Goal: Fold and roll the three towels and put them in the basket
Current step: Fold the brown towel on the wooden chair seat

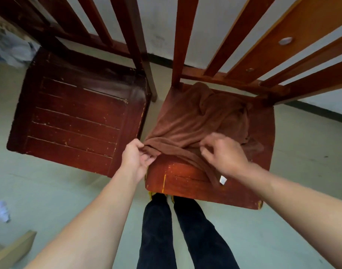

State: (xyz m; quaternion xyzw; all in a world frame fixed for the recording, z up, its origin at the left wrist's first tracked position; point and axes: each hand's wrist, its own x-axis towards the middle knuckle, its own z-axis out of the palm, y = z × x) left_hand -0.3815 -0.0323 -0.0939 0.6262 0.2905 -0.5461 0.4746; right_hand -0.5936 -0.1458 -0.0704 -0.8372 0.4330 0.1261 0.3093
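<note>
A brown towel [195, 121] lies crumpled on the seat of the right-hand wooden chair [185, 177]. My left hand [136, 158] pinches the towel's near left edge at the seat's corner and pulls it taut. My right hand [224, 152] hovers over the towel's near edge with its fingers loosely curled; I cannot make out whether they touch the cloth. A white label [223, 179] shows on the towel's corner below that hand. No basket and no other towels are in view.
A second, darker wooden chair [73, 121] stands just left of the first, with a narrow gap between the seats. Both chair backs rise toward a pale wall. My legs stand against the seat's front edge. A crumpled white object [2, 210] and a board [13, 249] lie at the lower left.
</note>
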